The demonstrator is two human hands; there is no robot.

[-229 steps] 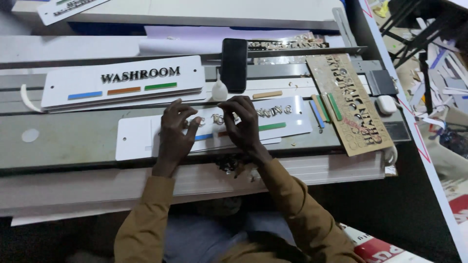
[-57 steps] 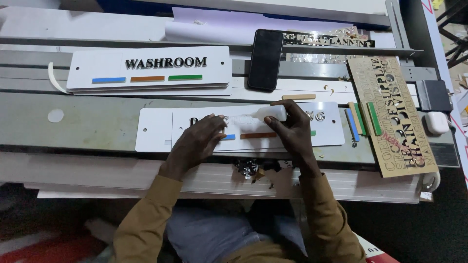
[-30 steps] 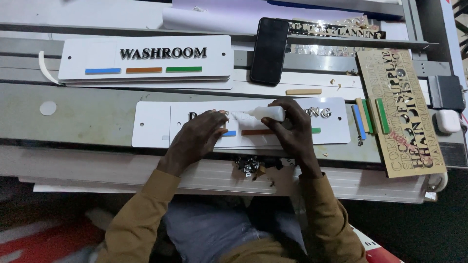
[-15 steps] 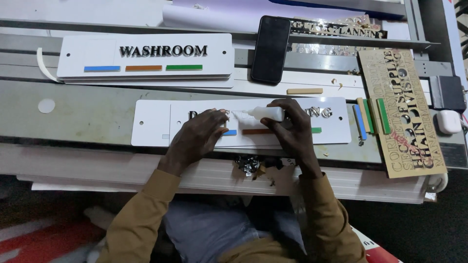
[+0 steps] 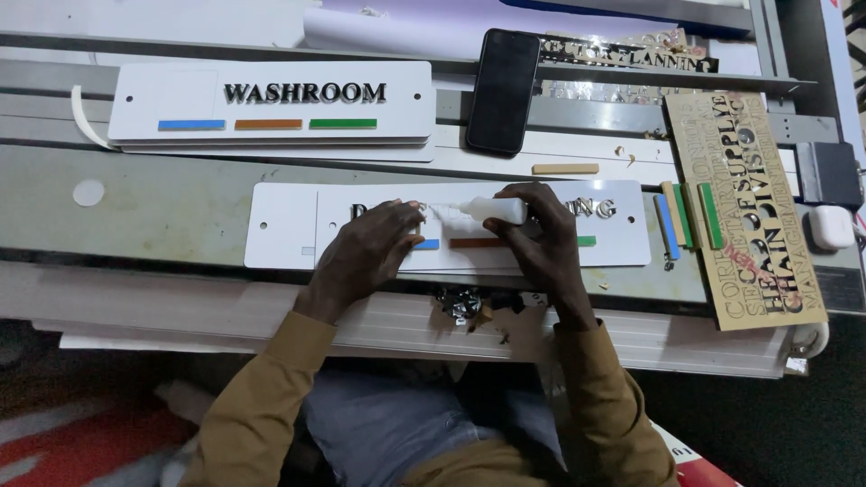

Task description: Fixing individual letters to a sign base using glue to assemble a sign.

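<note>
Glue bottle over a white sign plate

Hands worked close together on the long white sign plate (image 5: 280,236), which lay flat on the grey bench (image 5: 180,194) in front of the person. The right hand (image 5: 541,239) had its fingers curled around a small white glue bottle (image 5: 487,210), nozzle pointing left toward the left hand (image 5: 365,257). That hand rested palm down on the plate, fingers bent and close together, fingertips by the nozzle; whether they pinched anything could not be told. Behind lay a finished white sign (image 5: 271,101) with three coloured bars, and a black phone (image 5: 502,90) just beside it. Loose coloured strips (image 5: 686,216) sat right of the plate, next to a wooden letter stencil (image 5: 749,207)
</note>
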